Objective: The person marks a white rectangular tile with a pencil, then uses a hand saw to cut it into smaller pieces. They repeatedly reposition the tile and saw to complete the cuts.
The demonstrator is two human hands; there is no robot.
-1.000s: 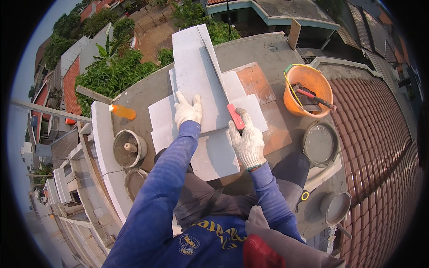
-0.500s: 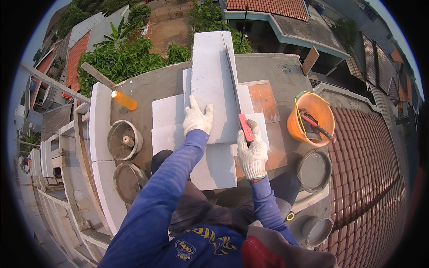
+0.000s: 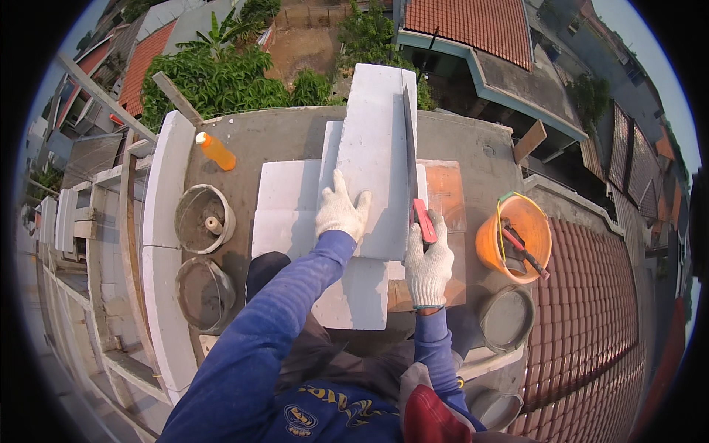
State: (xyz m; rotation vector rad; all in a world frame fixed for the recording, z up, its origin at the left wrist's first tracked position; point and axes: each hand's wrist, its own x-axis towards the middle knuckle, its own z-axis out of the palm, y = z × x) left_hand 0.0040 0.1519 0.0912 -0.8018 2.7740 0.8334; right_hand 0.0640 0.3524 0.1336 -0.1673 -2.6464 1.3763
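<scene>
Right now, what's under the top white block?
Lower white blocks show past the left and near edges of the top white block. Whatever lies directly beneath its middle is covered.

A sunlit grey concrete floor adjoins a brown tiled roof.

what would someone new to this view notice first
Probably the long white block in the middle, with the gloved left hand spread on it and the gloved right hand gripping the red handle of a saw near its right edge. Next might come the orange bucket to the right, and the orange bottle toward the upper left.
</scene>
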